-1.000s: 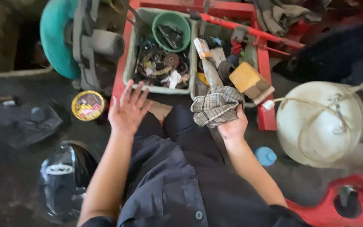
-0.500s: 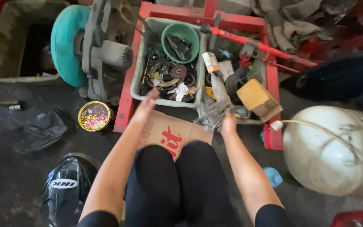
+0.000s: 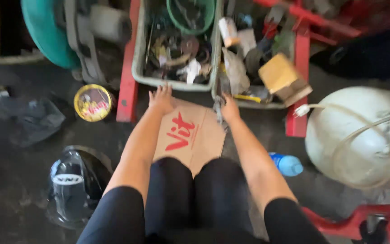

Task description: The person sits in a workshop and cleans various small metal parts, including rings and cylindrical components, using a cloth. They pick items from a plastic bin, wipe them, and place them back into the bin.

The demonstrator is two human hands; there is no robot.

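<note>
While the left hand (image 3: 161, 99) rests spread on the cardboard sheet (image 3: 189, 135), the right hand (image 3: 229, 110) grips a grey rag (image 3: 235, 72) at the parts tray (image 3: 177, 83) rim, seemingly mid-pull and needing a firm tug.

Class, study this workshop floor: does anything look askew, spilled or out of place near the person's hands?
Yes. A tan block sits tilted on the heaped right bin, jutting over its rim. A blue-capped bottle lies on its side on the floor. The left hand and right hand reach toward the bins over flattened cardboard.

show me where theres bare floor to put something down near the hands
Bare dark floor lies between the round tin and the cardboard sheet, and between the blue bottle and red frame. Both trays are crammed.
</note>
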